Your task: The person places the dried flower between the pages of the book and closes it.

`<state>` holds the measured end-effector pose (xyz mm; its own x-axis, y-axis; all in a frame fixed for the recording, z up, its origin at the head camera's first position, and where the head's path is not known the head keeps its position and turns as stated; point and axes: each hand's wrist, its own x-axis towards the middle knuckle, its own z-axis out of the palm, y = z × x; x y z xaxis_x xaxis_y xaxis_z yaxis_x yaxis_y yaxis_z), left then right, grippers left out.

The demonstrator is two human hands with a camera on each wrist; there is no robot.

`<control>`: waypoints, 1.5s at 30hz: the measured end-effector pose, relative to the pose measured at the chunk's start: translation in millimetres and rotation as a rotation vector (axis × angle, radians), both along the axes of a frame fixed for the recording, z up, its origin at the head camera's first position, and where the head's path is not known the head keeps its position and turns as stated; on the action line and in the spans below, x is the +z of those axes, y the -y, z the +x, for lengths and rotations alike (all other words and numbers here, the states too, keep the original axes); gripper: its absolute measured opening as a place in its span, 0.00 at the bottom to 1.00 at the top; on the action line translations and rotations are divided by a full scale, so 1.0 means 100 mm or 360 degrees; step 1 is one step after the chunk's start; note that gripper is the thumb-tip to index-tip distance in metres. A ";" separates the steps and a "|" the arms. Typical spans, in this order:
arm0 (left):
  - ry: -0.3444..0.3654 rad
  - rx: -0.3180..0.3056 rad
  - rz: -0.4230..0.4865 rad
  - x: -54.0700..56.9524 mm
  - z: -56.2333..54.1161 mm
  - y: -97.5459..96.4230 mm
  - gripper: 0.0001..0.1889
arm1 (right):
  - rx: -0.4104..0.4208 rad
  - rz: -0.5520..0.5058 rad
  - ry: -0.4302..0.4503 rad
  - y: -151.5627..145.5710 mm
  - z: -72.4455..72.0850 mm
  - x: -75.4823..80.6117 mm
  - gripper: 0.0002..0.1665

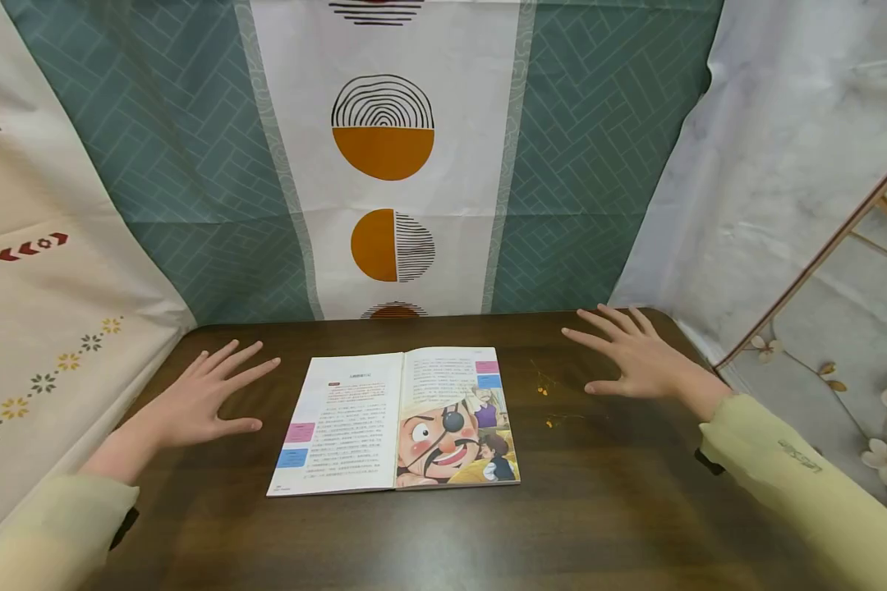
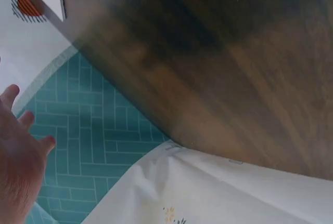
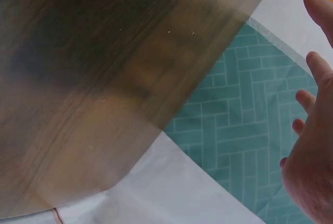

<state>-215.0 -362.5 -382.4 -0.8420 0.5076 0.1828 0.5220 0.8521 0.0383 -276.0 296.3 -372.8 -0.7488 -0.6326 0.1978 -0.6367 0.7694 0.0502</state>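
An illustrated book lies spread on the dark wooden table, with printed text on both pages and a cartoon face with an eye patch on its right page. To the left of the book is my left hand, its fingers spread and nothing in it. My right hand hovers off to the book's right, fingers likewise spread and holding nothing. In the left wrist view the left hand shows at the left edge; the right wrist view has the right hand along its right side.
A patterned green and white cloth hangs behind the table's far edge. Pale cloths drape at the left and right. Small yellow flower marks show on the tabletop right of the book.
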 end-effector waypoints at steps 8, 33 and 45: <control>0.0019 -0.0032 0.0059 -0.11 0.09 -0.04 0.46 | 0.0052 0.0027 0.0038 0.10 -0.13 -0.04 0.49; 0.0172 -0.0043 0.0156 -0.39 0.34 -0.26 0.44 | 0.0171 0.0077 0.0136 0.36 -0.51 -0.23 0.36; 0.0230 -0.0009 0.0301 -0.43 0.44 -0.37 0.43 | 0.0148 0.0112 0.0204 0.48 -0.64 -0.33 0.39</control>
